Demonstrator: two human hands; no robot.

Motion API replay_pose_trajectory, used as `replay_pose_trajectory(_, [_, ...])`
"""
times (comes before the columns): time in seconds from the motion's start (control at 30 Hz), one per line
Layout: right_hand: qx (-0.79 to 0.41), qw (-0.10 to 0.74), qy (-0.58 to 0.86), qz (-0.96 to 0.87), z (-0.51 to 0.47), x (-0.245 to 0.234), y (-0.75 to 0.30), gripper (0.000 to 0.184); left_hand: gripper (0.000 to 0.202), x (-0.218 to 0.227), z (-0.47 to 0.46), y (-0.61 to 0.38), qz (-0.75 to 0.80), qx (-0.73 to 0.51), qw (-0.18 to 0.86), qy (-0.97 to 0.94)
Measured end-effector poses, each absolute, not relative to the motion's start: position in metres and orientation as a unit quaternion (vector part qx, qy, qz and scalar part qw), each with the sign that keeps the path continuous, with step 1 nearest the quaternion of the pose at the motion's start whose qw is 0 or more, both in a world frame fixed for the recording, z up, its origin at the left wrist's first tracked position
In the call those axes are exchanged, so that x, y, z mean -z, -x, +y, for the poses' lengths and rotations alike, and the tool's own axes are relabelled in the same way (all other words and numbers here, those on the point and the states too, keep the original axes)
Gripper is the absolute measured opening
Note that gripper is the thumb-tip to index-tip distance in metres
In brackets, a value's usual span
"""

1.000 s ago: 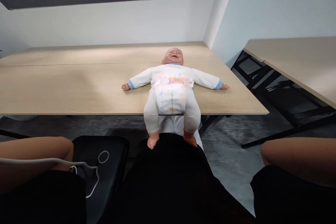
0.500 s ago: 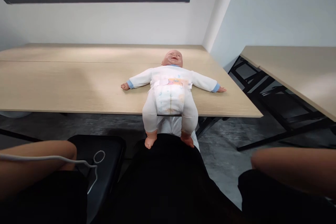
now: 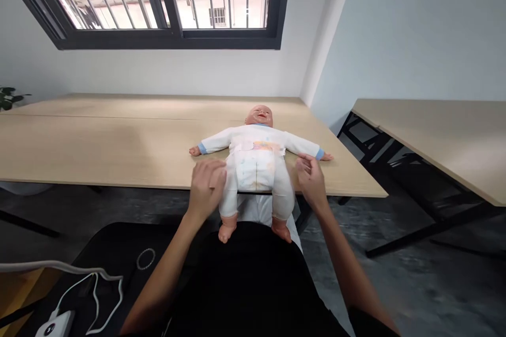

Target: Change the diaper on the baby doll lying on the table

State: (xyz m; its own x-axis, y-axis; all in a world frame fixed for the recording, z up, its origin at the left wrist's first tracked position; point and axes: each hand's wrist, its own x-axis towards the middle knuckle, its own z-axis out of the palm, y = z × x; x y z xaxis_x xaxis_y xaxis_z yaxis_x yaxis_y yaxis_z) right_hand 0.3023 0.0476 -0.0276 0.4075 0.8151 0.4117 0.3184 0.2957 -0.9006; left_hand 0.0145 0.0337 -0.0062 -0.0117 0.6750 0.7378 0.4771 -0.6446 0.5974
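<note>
Both hands rose, flanking doll (image 3: pixel 256 166) (supine).

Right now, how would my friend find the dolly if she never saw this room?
Look at the long wooden table under the barred window. Near its right end lies the baby doll, between two hands, legs dangling off the edge; it wears white clothes and a nappy.

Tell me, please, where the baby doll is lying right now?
In the head view the baby doll lies face-up at the near edge of the wooden table, legs hanging over, between the left hand and right hand.
</note>
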Motion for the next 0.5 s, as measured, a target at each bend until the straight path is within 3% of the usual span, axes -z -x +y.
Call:
replay_pose_trajectory(0.1, [-0.218,0.619,0.560,-0.506,0.069,0.045,-0.297,0.061,0.036,0.018,0.080,-0.028,0.467,-0.594,0.207,-0.621])
replay_pose_trajectory(0.23, [-0.254,0.614,0.560,-0.495,0.086,0.046,-0.291,0.058,0.034,0.026,0.109,-0.030,0.465,-0.552,0.289,-0.629])
replay_pose_trajectory(0.5, [-0.283,0.620,0.543,-0.491,0.100,0.044,-0.287,0.045,0.041,0.027,0.115,-0.027,0.455,-0.540,0.348,-0.616])
